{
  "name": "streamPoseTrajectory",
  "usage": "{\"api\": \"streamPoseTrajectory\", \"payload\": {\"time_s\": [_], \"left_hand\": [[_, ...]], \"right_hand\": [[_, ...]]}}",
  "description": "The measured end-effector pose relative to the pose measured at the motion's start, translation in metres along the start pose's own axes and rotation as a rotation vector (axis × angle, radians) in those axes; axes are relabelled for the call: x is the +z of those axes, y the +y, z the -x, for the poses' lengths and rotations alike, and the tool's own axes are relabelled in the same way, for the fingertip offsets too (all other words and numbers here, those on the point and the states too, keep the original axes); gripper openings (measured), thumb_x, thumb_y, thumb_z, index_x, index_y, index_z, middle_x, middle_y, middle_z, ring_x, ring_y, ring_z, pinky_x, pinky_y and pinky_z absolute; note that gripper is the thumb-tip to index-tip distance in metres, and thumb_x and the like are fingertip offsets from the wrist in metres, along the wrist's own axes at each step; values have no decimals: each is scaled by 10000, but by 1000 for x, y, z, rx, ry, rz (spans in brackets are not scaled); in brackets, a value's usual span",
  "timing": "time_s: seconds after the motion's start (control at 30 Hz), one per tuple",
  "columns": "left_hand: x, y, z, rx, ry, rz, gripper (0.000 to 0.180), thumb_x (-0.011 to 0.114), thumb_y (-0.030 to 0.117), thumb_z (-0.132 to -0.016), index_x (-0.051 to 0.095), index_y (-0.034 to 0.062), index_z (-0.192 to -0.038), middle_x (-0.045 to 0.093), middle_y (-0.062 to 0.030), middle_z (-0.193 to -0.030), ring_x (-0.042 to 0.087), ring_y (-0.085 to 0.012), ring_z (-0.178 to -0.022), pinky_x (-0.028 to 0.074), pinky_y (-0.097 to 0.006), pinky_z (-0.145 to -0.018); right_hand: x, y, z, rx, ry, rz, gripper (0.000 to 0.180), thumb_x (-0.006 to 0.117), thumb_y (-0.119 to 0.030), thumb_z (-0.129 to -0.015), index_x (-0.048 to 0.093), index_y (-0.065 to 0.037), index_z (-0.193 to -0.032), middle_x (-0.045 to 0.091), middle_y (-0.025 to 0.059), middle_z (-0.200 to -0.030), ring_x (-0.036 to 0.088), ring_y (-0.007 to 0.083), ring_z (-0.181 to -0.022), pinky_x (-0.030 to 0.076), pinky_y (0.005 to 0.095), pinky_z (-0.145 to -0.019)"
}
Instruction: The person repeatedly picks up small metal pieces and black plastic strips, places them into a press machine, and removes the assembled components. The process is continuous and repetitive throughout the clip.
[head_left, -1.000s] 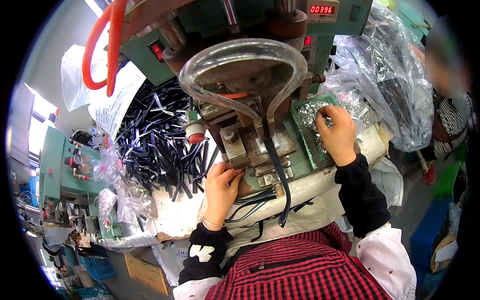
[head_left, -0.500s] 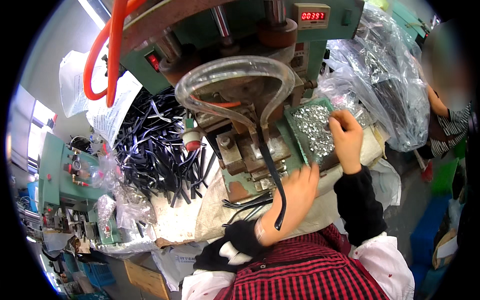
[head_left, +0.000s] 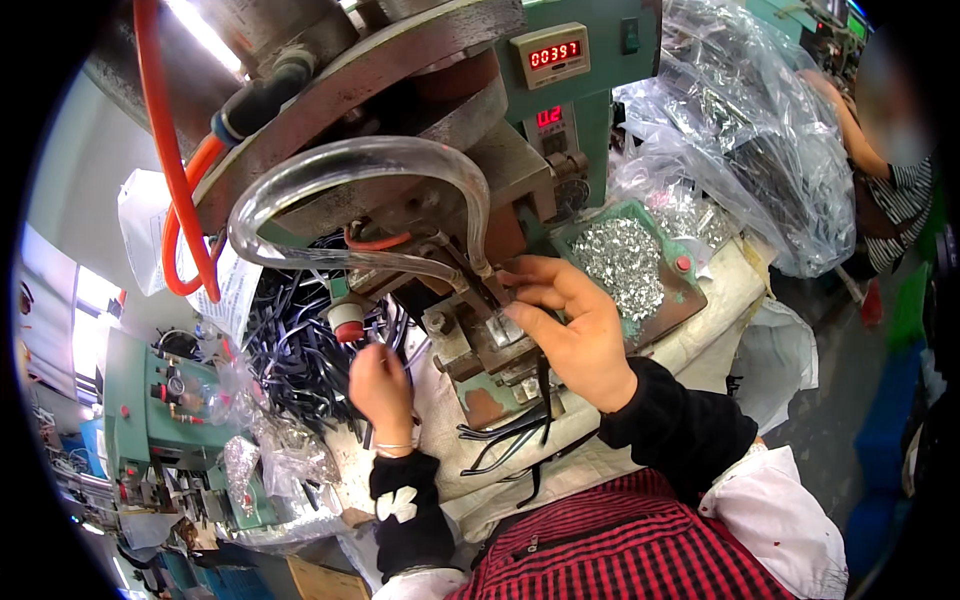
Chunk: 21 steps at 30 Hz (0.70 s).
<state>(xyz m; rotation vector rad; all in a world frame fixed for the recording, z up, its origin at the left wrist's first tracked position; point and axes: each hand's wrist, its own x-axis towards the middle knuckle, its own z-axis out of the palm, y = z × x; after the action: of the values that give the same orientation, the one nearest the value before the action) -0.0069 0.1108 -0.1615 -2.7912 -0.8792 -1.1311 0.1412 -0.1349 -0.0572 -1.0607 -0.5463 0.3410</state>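
Note:
My right hand (head_left: 575,335) reaches over the metal die (head_left: 500,330) of a green press. Its thumb and fingers are bent together at the die's slot, beside the end of a clear looped tube (head_left: 470,185); whatever lies between the fingertips is hidden. My left hand (head_left: 382,395) is curled just below a red push button (head_left: 347,322), at the edge of a pile of thin black strips (head_left: 290,330). Its fingertips are blurred, and what they hold, if anything, does not show. Several more black strips (head_left: 515,425) lie at the front of the press.
Right of the die stands a green tray (head_left: 650,215) heaped with small silvery metal pieces (head_left: 620,265). Beyond it lies a large clear plastic bag (head_left: 750,150). An orange hose (head_left: 165,150) hangs at left. Another person's arm (head_left: 850,125) shows far right.
My right hand has gone from the metal-piece tray to the die. My left hand has moved left from the press front to the pile. The strip hanging from the die has dropped away; the view has shifted.

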Motion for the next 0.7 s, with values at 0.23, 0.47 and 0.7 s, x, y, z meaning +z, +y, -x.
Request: {"api": "streamPoseTrajectory", "payload": {"time_s": [0.23,0.47,0.7], "left_hand": [[-76,2,-18,-568,159,1064,219,623,31,-993,543,22,-1197,678,-29,-944,578,-60,-740,421,-184,-622],[-135,140,-80,181,291,692,175,635,-120,-863,684,-35,-1007,723,-155,-972,667,-272,-824,523,-335,-797],[-161,177,-17,-332,-720,1628,245,437,159,-1092,583,-17,-1179,712,-186,-815,619,-159,-606,488,-251,-536]], "right_hand": [[16,-11,7,131,-17,-105,447,567,106,-943,518,37,-1382,641,118,-1319,642,130,-1101,490,259,-977],[-2,-52,10,352,-136,-270,664,432,141,-858,380,51,-1514,582,193,-1401,573,216,-1270,446,277,-1034],[-37,-50,4,-202,-295,605,553,622,10,-813,553,27,-1361,627,232,-1291,607,353,-1209,485,428,-1031]]}}
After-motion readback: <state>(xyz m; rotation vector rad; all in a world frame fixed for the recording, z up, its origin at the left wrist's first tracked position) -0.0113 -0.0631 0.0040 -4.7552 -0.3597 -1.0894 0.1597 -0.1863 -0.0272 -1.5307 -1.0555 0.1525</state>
